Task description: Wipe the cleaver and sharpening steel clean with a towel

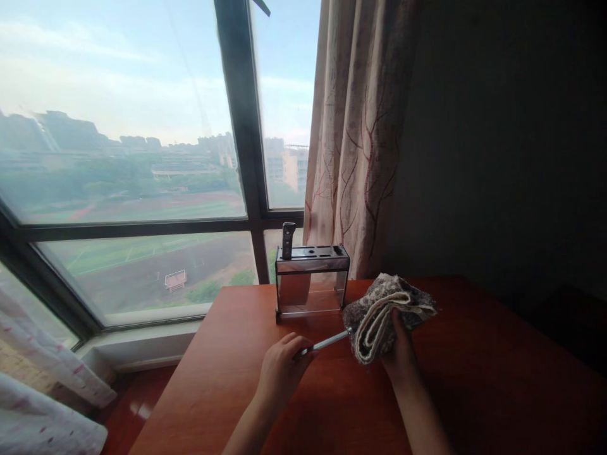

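Note:
My left hand point(284, 366) is closed around one end of a slim, light-grey metal tool point(331, 341), held slanting over the table. Its far end meets a folded brown-and-cream towel point(379, 322) and disappears there, so I cannot tell its exact kind. The towel is bunched in my right hand point(402, 354), with the thumb pressed over its folds and the other fingers hidden behind it. Just beyond my hands stands a clear-sided knife block point(312, 291) with a dark slotted top. One knife point(288, 241) is upright in its left slot, black handle showing.
Everything rests on or above a reddish-brown wooden table point(208, 385). Behind it are a large window point(142, 177) with dark frames and a patterned curtain point(355, 139). A dark wall point(488, 139) is on the right. White curtain fabric point(42, 411) hangs at the lower left.

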`<state>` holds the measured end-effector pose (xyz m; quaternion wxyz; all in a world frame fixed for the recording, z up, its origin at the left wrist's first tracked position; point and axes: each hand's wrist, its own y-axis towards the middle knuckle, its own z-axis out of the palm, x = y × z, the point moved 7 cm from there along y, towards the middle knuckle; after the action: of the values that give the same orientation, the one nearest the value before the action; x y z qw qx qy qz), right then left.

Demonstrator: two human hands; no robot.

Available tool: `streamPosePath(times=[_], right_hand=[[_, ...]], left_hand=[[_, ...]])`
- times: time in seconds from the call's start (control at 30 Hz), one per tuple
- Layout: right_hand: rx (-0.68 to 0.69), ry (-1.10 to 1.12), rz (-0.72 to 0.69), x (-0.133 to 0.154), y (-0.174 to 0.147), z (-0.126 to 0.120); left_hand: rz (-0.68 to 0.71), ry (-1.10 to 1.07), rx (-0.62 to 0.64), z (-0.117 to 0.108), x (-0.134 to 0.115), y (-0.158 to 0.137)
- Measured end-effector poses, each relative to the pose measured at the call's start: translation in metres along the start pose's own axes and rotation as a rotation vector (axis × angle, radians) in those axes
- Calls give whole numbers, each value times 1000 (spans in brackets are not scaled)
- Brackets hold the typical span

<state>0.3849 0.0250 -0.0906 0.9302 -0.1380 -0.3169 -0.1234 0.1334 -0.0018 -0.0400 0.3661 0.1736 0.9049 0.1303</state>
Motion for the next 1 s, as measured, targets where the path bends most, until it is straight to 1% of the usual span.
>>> streamPosePath(times=[0.13, 0.33, 0.47, 0.53, 0.6, 0.73, 0.8, 0.9, 1.0], right_hand=[[10, 7, 32, -2, 0, -2], [15, -7, 21, -3, 3, -6], [13, 14, 17, -4, 3, -6], [16, 33, 20, -4, 2, -4], [17, 37, 33, -5, 1, -2], [27, 13, 78, -10, -1, 0], [31, 10, 70, -11, -1, 0], [37, 12, 54, -10, 1, -1], [37, 29, 78, -11, 4, -5]], left_hand=[[2, -20, 30, 2, -1, 0], [-52, -66, 212, 15, 0, -2], [-48, -134, 265, 19, -2, -4], [-57, -165, 250, 20, -1, -5], [-80, -147, 207, 19, 2, -4], [-57, -2, 82, 9, 4, -2], [-36, 50, 52, 5, 3, -1], [-27, 81, 60, 3, 2, -1], [-27, 49, 107, 4, 1, 0]])
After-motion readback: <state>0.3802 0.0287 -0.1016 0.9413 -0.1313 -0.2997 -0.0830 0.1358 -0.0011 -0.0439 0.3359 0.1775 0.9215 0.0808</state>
